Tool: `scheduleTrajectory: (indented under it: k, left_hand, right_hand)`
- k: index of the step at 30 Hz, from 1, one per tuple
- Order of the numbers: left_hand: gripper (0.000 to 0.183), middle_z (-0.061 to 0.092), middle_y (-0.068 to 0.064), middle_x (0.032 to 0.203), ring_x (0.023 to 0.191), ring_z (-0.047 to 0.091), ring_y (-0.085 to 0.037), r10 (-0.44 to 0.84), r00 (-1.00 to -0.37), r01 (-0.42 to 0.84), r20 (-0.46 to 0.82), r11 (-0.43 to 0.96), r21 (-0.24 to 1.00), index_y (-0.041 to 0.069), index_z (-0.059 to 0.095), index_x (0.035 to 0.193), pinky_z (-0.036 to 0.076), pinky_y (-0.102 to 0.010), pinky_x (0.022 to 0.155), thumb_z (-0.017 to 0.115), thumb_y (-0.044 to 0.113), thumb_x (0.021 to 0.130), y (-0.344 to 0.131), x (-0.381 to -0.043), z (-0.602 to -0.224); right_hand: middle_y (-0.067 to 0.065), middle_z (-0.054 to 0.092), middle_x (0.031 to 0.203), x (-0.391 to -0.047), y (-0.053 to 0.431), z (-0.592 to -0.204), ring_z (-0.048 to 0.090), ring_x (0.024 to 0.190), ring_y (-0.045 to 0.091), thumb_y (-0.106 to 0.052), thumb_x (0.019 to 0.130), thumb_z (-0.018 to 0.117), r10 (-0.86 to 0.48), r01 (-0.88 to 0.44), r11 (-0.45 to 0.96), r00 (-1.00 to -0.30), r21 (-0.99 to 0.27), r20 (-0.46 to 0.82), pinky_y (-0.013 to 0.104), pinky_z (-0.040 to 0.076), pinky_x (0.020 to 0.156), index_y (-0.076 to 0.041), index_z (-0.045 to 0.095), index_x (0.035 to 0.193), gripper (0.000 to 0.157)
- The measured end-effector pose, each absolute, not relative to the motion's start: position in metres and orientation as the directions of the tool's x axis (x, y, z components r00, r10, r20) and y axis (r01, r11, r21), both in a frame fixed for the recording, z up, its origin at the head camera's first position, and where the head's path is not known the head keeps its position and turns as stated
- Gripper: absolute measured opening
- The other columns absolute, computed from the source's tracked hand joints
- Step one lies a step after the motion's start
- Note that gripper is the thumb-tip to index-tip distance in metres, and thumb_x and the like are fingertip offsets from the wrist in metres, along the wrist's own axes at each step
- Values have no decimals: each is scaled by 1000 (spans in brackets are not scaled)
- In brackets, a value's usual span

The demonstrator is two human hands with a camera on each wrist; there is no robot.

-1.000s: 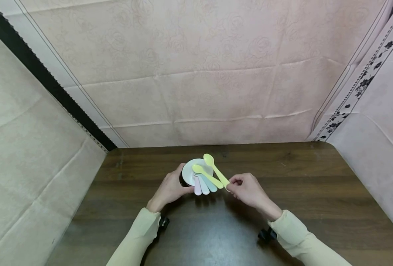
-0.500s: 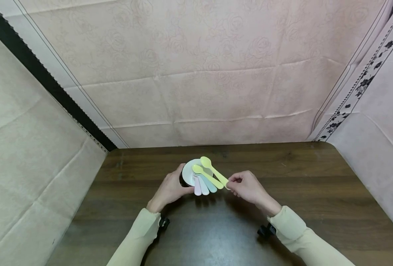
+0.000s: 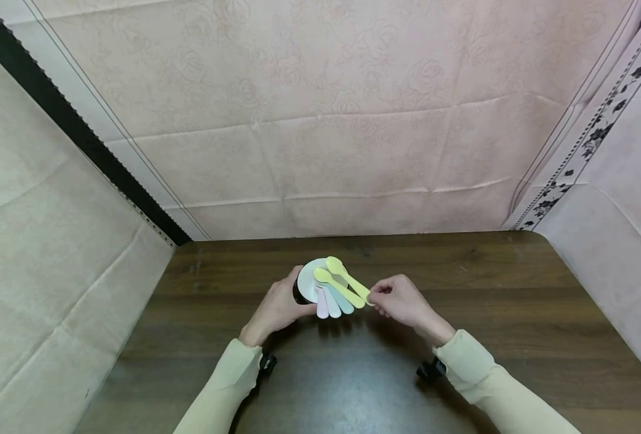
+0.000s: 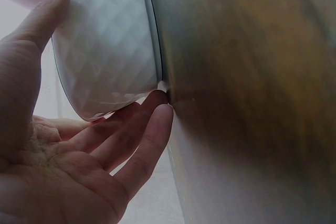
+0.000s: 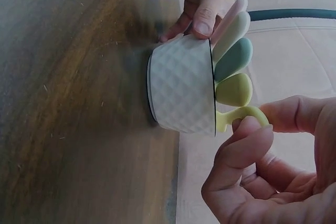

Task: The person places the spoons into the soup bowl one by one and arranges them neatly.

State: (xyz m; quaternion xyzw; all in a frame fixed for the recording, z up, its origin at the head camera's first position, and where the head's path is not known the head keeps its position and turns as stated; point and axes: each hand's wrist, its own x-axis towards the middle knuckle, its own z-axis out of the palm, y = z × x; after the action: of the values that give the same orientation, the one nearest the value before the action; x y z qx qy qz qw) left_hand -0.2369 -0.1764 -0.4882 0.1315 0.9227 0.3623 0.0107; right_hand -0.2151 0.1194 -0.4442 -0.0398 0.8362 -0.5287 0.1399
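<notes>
A white bowl (image 3: 306, 282) with a quilted outer wall and thin dark rim stands on the table. My left hand (image 3: 278, 306) grips it from the left, thumb near the rim and fingers round the side and low by the base. Several spoons lean in it, fanned along the near right rim: a pink spoon (image 3: 322, 306), a pale spoon (image 3: 332, 306), a teal spoon (image 3: 344, 304) and a yellow-green spoon (image 3: 347, 294). Between thumb and fingertips, my right hand (image 3: 402, 302) pinches the handle end of a second yellow-green spoon (image 3: 349, 278), whose head lies over the bowl's opening.
The dark wooden table (image 3: 494, 313) stretches out on both sides of the bowl. Pale patterned cloth (image 3: 320, 150) hangs behind the table's far edge and along both sides. Black wrist cameras (image 3: 431, 369) sit below each sleeve.
My right hand has shifted slightly left and away from me, bringing the pinched spoon's head down and left over the bowl, beside the other yellow-green spoon. The left hand and bowl stay put.
</notes>
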Motion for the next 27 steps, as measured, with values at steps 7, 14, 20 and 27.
scheduleTrajectory:
  k: [7, 14, 20, 27]
  left_hand:
    - [91, 74, -10, 141, 127, 71, -29, 256, -963, 244, 81, 710, 661, 13, 50, 157, 55, -52, 110, 96, 36, 83, -176, -238, -489]
    - [92, 73, -11, 143, 128, 71, -30, 256, -964, 240, 73, 716, 655, 13, 49, 158, 54, -52, 111, 96, 35, 83, -176, -239, -489]
    - [91, 73, -10, 143, 129, 71, -30, 256, -964, 239, 73, 713, 659, 14, 50, 158, 54, -52, 113, 96, 35, 83, -176, -239, -489]
    - [90, 73, -10, 142, 128, 71, -29, 263, -962, 246, 76, 710, 660, 15, 49, 158, 54, -53, 112, 96, 34, 83, -176, -239, -489]
  right_hand:
    - [14, 73, 79, -218, 118, -445, 62, 67, 14, -9, 98, 68, -221, 78, 454, -955, -887, -197, 28, 54, 62, 1, 81, 98, 16]
    - [13, 73, 79, -220, 116, -444, 61, 67, 14, -10, 99, 68, -224, 85, 467, -951, -880, -211, 29, 54, 63, 0, 81, 99, 16]
    - [14, 72, 80, -223, 116, -444, 61, 68, 15, -10, 100, 67, -240, 79, 469, -947, -880, -213, 31, 55, 64, 0, 81, 100, 17]
    - [10, 71, 79, -230, 117, -446, 62, 69, 14, -11, 100, 67, -259, 93, 440, -939, -893, -225, 32, 56, 67, 2, 81, 101, 19]
